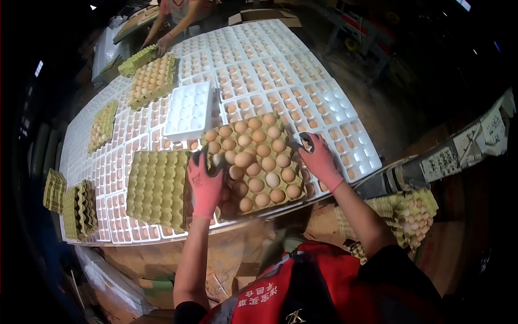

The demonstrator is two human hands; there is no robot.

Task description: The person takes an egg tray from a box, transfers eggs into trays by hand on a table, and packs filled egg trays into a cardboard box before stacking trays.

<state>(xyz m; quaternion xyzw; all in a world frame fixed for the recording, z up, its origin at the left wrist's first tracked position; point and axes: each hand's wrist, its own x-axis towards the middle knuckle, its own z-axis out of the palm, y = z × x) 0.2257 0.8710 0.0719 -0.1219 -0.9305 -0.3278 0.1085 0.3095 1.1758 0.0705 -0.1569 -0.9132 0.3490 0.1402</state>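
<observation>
A moulded pulp tray full of brown eggs (256, 184) lies before me, on top of white foam egg trays (237, 75). My left hand (206, 186), in a pink glove with dark fingertips, is at the tray's left side, its thumb and fingers apart beside the eggs. Just past the tray's right edge, my right hand (319, 161), gloved alike, has its fingers curled around an egg (307, 144) above the foam trays. Its palm side is partly hidden. Left of my left hand is a stack of pulp trays (157, 188) with no eggs on top.
An upturned foam tray (188, 109) lies mid-table. Farther back stands another loaded egg tray (153, 80). Pulp trays (80, 209) stand at the left edge. A co-worker's hand (164, 43) touches a pulp tray at the far side. More eggs (417, 218) sit low at right.
</observation>
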